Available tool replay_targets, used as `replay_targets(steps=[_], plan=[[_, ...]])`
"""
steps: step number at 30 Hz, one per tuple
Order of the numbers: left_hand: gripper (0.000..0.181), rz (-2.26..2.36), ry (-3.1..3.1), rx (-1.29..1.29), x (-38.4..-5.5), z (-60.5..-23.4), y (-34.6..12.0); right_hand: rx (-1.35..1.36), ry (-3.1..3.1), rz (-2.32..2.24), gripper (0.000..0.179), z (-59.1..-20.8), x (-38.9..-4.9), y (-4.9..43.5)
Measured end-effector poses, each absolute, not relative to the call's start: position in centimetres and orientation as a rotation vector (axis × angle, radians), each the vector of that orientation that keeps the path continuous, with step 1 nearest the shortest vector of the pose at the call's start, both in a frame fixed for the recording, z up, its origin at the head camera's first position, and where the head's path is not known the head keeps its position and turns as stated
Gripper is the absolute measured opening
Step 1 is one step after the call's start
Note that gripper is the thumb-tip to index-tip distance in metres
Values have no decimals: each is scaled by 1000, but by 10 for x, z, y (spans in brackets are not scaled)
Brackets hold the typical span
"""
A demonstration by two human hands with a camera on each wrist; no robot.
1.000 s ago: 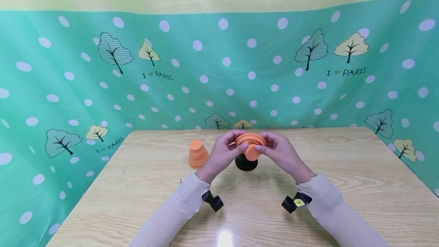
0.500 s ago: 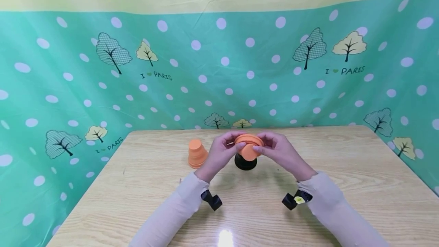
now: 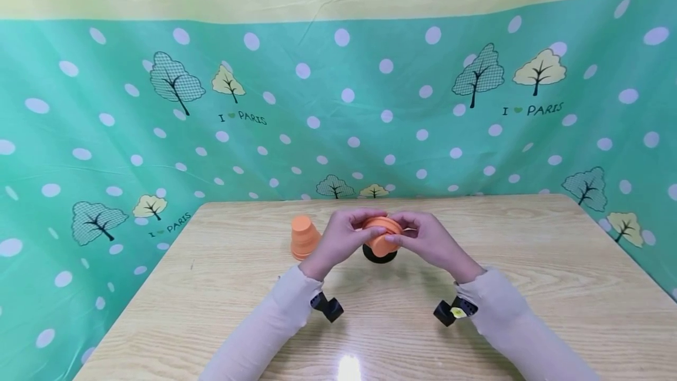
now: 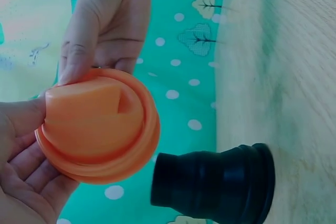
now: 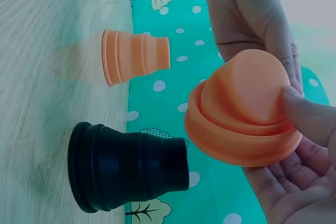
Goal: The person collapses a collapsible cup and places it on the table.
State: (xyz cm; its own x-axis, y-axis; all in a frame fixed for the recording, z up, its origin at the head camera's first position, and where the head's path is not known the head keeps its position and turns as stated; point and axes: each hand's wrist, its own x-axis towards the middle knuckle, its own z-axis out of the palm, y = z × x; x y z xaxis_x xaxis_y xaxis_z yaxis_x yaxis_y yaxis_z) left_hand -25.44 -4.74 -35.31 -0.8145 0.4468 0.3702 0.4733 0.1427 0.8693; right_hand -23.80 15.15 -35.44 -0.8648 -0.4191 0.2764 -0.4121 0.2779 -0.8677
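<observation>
Both hands hold an orange collapsible cup (image 3: 382, 244) up in front of the body, its rim away and its small flat base facing the person. My left hand (image 3: 338, 240) grips its left side, thumb on the folded wall and fingers behind the rim. The right hand (image 3: 429, 241) pinches the right side the same way. In the right wrist view the cup's folds (image 5: 231, 100) are partly pushed in and its base sits askew. Just beyond and below the hands, a black collapsible cup (image 5: 131, 166) stands rim down on the table, largely hidden in the head view.
Another orange collapsible cup (image 3: 304, 239) stands extended, rim down, left of the black one. The light wooden table (image 3: 529, 263) ends at a green dotted curtain (image 3: 370, 134) behind. A small black camera is strapped to each wrist.
Both hands have lowered slightly with the orange cup, which covers more of the black one. The held cup's base has tipped lower. The two standing cups have stayed in place.
</observation>
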Motion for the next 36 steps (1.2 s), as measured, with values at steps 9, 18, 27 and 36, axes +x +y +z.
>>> replay_targets(steps=[9, 18, 27, 36], plan=[[30, -2006, -2353, -868, -253, -347, -52, -780, 2512, -1774, 26, -354, -237, 150], [37, -2142, -2328, -844, -252, -346, -54, -709, 2470, -2005, 27, -353, -237, 151], [34, -2119, -2268, -880, -257, -351, -53, -704, 2473, -2011, 28, -353, -237, 151], [31, -2062, -2288, -782, -258, -352, -51, -651, 2468, -1959, 31, -352, -237, 153]])
